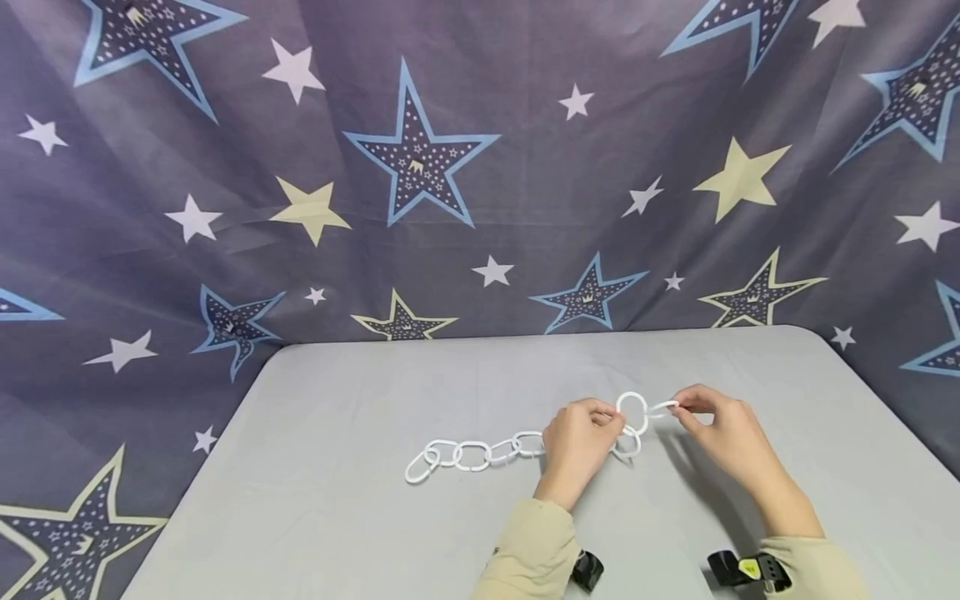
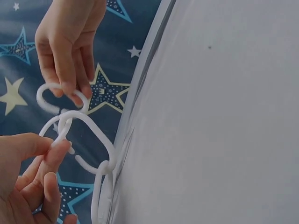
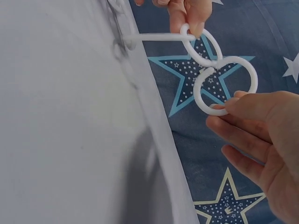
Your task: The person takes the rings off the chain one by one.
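Observation:
A chain of white plastic links (image 1: 472, 469) lies across the grey table, its loose end toward the left. My left hand (image 1: 581, 442) pinches an upper link (image 3: 217, 46) between thumb and fingertips, holding it above the tabletop. To its right, my right hand (image 1: 727, 429) pinches the end link (image 3: 254, 77) by its far side. These two links meet between the hands; the end link shows a small gap in its ring where they meet. Another link (image 2: 96, 128) hangs from the left hand's link and joins the rest of the chain. Part of the chain is hidden behind the left hand.
The grey-covered table (image 1: 337, 533) has rounded far corners. Behind it hangs a dark curtain (image 1: 525, 192) printed with stars. Black straps with a camera (image 1: 587, 572) sit at the wrists, below beige sleeves (image 1: 534, 550).

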